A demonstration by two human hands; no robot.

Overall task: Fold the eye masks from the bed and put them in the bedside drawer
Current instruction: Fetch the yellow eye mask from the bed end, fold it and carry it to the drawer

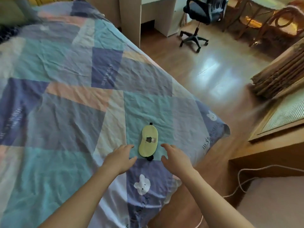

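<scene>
Bedspread (69, 89) in a crinkled cotton patchwork of teal, navy and peach covers the bed and serves as landmark. Near its lower corner lies one eye mask (148, 141), a flat, pale-yellow bean shape, soft-looking, with a black strap end at each tip. It looks unfolded; folding and stowing remain, and no drawer shows. Left hand (121, 158) and right hand (176, 157) flank the mask, fingers loosely spread, holding nothing.

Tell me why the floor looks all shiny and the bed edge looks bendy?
Head view: window light bounces off the wooden floor as white glare; the wide-angle lens curves the bed edge; the far chair and picture corners are blurry, while the yellow eye mask between the left hand and right hand looks fairly sharp.
</scene>
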